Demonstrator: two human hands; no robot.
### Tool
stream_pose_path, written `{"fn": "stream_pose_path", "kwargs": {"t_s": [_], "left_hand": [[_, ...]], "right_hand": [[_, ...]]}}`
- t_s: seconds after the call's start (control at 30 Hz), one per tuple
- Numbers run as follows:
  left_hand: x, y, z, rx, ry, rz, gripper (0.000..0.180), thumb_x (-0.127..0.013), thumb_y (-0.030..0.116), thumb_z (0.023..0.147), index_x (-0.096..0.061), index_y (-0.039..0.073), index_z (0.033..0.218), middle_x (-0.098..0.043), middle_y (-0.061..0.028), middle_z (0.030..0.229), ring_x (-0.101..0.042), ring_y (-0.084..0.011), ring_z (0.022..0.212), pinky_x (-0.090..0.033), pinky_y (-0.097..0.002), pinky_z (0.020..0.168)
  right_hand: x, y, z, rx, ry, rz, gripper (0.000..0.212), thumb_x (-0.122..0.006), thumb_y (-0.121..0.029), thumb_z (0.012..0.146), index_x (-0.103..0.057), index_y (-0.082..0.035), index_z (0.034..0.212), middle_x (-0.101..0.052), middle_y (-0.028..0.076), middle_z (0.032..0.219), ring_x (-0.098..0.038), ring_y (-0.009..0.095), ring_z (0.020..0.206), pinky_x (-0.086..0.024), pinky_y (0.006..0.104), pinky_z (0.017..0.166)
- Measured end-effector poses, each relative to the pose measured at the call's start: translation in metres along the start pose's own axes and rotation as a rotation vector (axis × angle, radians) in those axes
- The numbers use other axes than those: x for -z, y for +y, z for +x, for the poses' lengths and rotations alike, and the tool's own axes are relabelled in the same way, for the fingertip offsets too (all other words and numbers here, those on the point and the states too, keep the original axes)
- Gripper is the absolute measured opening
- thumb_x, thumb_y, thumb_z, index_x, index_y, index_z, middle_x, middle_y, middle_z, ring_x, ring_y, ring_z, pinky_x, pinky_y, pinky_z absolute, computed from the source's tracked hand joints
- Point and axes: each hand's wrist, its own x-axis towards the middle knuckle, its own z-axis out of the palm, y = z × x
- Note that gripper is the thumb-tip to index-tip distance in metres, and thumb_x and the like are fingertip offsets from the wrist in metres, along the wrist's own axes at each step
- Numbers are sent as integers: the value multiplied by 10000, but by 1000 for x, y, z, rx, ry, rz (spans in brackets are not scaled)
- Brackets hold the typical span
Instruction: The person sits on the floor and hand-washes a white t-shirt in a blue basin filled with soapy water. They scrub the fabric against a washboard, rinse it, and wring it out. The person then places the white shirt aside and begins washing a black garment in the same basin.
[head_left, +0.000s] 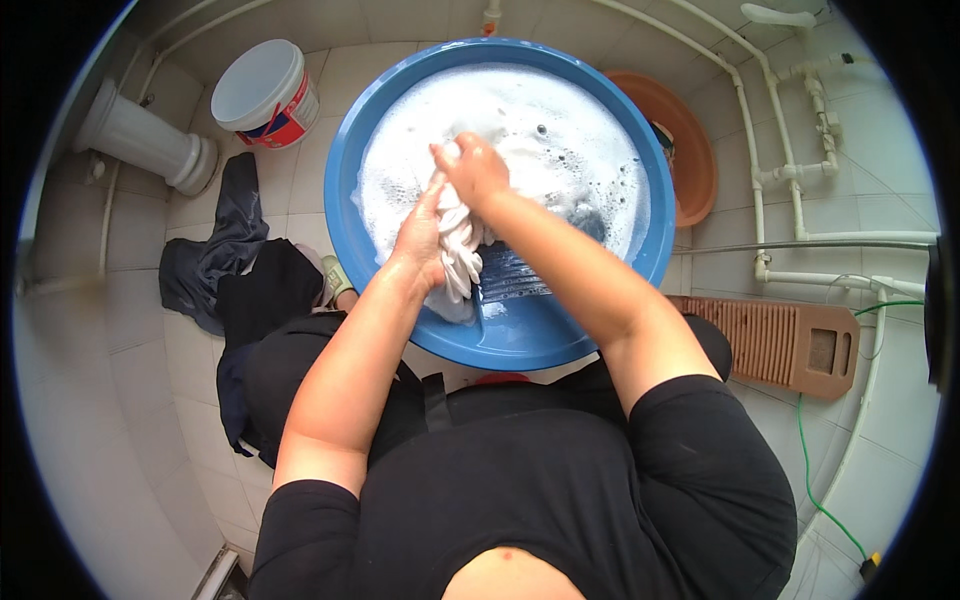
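Observation:
A large round blue washtub (345, 140) full of white suds (560, 110) stands in front of me. Over its near left part, my left hand (422, 238) grips a bunched, wet white cloth (460, 245). My right hand (474, 172) is closed on the upper end of the same cloth, just above and to the right of the left. The cloth hangs down in folds between them, beside the ribbed washboard surface (515, 278) moulded into the tub. Its lower end rests near the tub wall. The exact kind of garment cannot be made out.
A white bucket (262, 90) stands at the far left, near a white pedestal (145, 135). Dark clothes (215, 255) lie on the tiled floor. Behind the tub's right side is an orange basin (700, 160). A brown washboard (775, 340) lies at right, near white pipes (755, 170) and a green hose (808, 460).

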Motion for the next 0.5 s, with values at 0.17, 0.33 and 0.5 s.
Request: {"fn": "stream_pose_path", "kwargs": {"t_s": [0.17, 0.33, 0.5], "left_hand": [[-2, 31, -1, -323, 122, -297, 417, -445, 315, 878, -473, -3, 1147, -544, -159, 1137, -525, -320, 1051, -409, -469, 918], [30, 35, 20, -442, 176, -364, 398, -464, 297, 890, -469, 3, 1157, -536, -154, 1134, -526, -316, 1039, -417, -471, 908], [50, 16, 43, -383, 393, -235, 351, -493, 205, 900, -405, -2, 1170, -513, -157, 1110, -552, -315, 974, -483, -452, 811]], "right_hand": [[18, 33, 37, -112, -330, 334, 553, -476, -538, 808, -625, -32, 971, -600, 197, 1014, -557, 331, 968, -432, 402, 834], [-3, 35, 22, 75, -503, -459, 480, -562, -496, 747, -641, -98, 1003, -623, 134, 1014, -575, 284, 984, -452, 373, 828], [-22, 12, 27, 63, -545, -680, 307, -620, -334, 710, -679, -108, 909, -658, 94, 948, -624, 259, 900, -491, 347, 756]]}}
